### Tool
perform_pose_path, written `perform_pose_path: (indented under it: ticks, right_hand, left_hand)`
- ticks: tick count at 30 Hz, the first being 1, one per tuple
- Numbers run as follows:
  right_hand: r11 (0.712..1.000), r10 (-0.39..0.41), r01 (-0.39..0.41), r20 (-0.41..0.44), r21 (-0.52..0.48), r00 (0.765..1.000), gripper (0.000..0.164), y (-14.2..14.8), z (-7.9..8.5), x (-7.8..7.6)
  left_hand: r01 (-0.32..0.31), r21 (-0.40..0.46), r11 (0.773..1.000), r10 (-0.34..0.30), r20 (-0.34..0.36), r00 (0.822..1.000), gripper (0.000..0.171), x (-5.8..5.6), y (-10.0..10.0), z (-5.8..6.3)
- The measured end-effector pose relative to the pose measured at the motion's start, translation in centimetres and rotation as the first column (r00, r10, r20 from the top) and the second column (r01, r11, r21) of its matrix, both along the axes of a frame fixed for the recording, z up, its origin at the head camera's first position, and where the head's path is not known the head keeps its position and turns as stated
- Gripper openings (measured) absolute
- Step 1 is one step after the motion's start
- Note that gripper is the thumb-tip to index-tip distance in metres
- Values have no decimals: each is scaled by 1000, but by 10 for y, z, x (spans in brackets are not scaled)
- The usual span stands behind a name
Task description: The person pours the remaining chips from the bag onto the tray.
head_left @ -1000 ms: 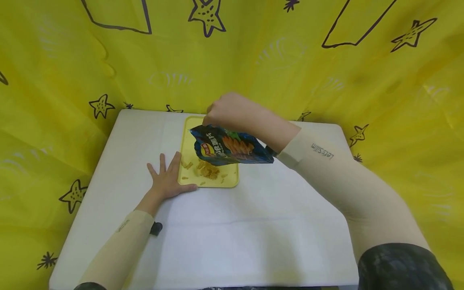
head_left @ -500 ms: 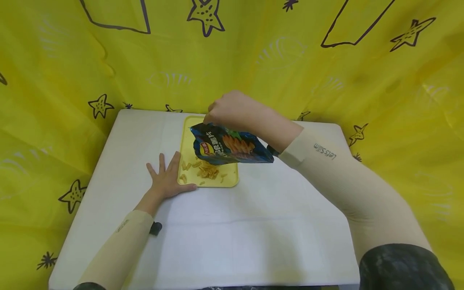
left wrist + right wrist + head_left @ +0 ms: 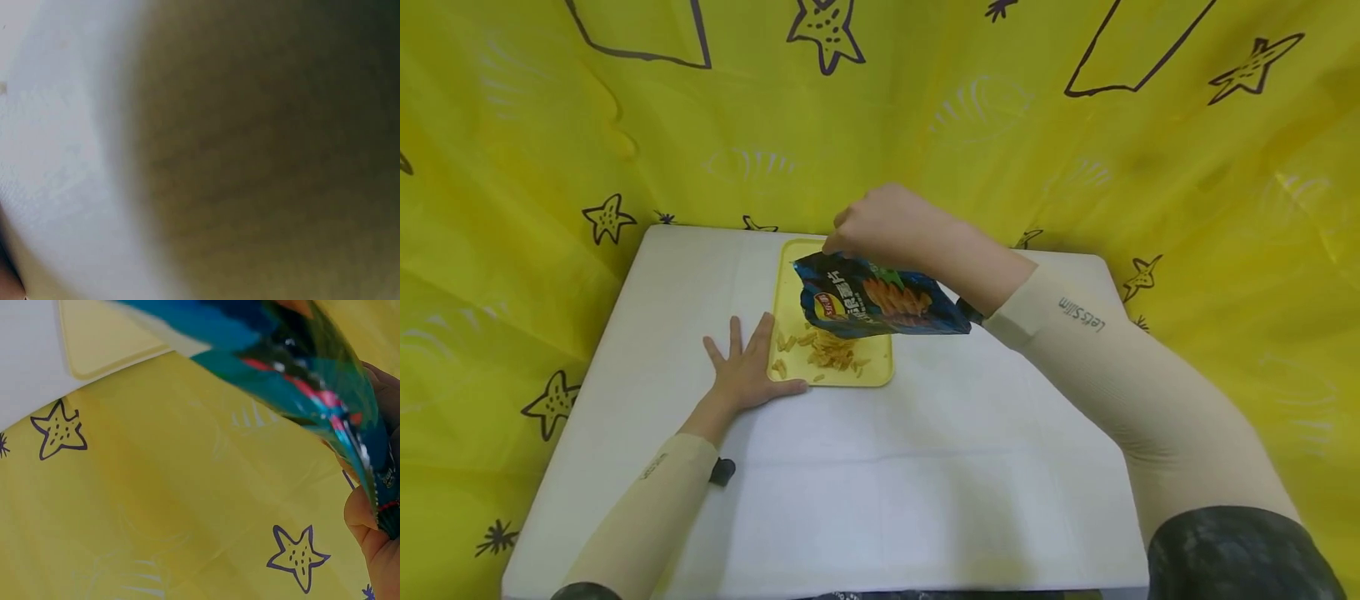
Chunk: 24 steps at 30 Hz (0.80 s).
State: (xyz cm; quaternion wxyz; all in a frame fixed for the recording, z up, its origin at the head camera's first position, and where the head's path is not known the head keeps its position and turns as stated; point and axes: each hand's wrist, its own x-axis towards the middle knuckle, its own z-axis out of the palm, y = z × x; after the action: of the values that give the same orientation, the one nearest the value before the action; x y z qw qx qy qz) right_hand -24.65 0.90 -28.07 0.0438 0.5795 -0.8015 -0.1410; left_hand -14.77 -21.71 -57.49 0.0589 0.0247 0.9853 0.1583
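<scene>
A blue chip bag (image 3: 880, 298) hangs tilted above the yellow tray (image 3: 790, 292) in the head view, its mouth toward the left. My right hand (image 3: 887, 218) grips the bag by its upper edge; in the right wrist view the thumb (image 3: 362, 512) and fingers pinch the shiny foil. Broken chips (image 3: 831, 350) lie in a heap on the near part of the tray, with several pieces scattered to its left. Spread flat, my left hand (image 3: 745, 371) rests against the tray's near left corner, its thumb along the front rim. The left wrist view is mostly blocked by a blurred sleeve (image 3: 269, 156).
The tray stands on a white-covered table (image 3: 880, 483), toward its back edge. Behind and around hangs a yellow curtain (image 3: 910, 108) with drawn starfish. A small black piece (image 3: 722, 472) sits at the left wrist.
More chips have dropped onto the tray, so the heap and the scatter at its left have grown. My right hand and the bag have shifted slightly up and right. The left hand stays put.
</scene>
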Motion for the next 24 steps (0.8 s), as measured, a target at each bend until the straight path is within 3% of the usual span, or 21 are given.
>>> perform_pose_path:
  ticks: [24]
  right_hand:
    - [1000,-15,15,17,-22,1000,17,5,-3,-2]
  left_hand:
    - [2,4,1000,-2,-2,1000,129,1,2,6]
